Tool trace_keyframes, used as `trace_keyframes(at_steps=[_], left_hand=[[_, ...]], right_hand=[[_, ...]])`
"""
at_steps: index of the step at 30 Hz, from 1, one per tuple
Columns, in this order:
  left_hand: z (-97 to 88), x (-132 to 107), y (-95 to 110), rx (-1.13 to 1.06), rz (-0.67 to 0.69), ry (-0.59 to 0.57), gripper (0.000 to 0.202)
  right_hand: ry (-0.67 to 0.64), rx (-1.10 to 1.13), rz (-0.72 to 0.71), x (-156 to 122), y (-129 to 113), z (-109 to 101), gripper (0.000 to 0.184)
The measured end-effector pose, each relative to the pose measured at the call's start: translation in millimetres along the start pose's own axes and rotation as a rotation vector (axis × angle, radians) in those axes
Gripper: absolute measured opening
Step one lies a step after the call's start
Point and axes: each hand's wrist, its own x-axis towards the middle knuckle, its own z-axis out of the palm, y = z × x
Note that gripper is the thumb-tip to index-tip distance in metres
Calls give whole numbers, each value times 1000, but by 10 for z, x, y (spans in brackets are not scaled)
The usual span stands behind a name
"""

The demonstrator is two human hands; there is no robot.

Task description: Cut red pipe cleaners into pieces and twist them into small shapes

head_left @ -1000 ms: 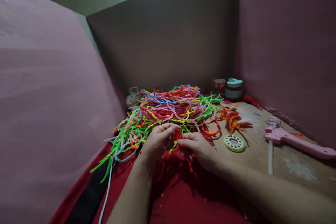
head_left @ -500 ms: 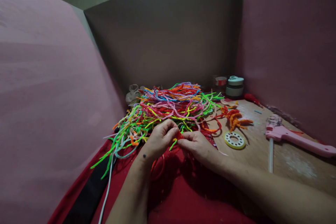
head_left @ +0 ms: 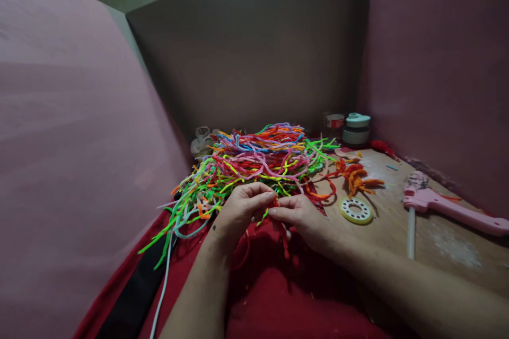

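Observation:
Between my two hands is a red pipe cleaner (head_left: 285, 243), its loose end hanging below my right fingers. My left hand (head_left: 244, 206) pinches it from the left, thumb against forefinger. From the right, my right hand (head_left: 304, 217) pinches the same piece, and the two sets of fingertips nearly meet. A short yellow-green pipe cleaner end (head_left: 262, 217) sticks out below the fingertips; where it joins is hidden. Just beyond my hands lies a large heap of many-coloured pipe cleaners (head_left: 258, 161).
At right on the wooden board (head_left: 397, 270) lie a pink glue gun (head_left: 457, 213) with a clear glue stick, a yellow-rimmed tape roll (head_left: 356, 211) and orange bent pipe cleaners (head_left: 360, 180). A lidded jar (head_left: 356, 130) stands behind. Red cloth (head_left: 278, 302) and a white cable (head_left: 163, 296) lie nearer me.
My left fingers have shifted slightly right and extended over the red pipe cleaner. Its red end now hangs visibly below my right hand.

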Motion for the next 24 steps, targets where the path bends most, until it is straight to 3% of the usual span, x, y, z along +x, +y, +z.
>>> trace_keyframes(at_steps=[5, 15, 24], left_hand=[[11, 10, 13, 40, 10, 81, 23], [169, 10, 56, 252, 95, 333, 15], [-15, -25, 17, -10, -58, -22, 20]], right_hand=[[15, 165, -61, 12, 14, -20, 19], [12, 155, 20, 54, 63, -63, 25], [-34, 190, 26, 16, 18, -25, 22]])
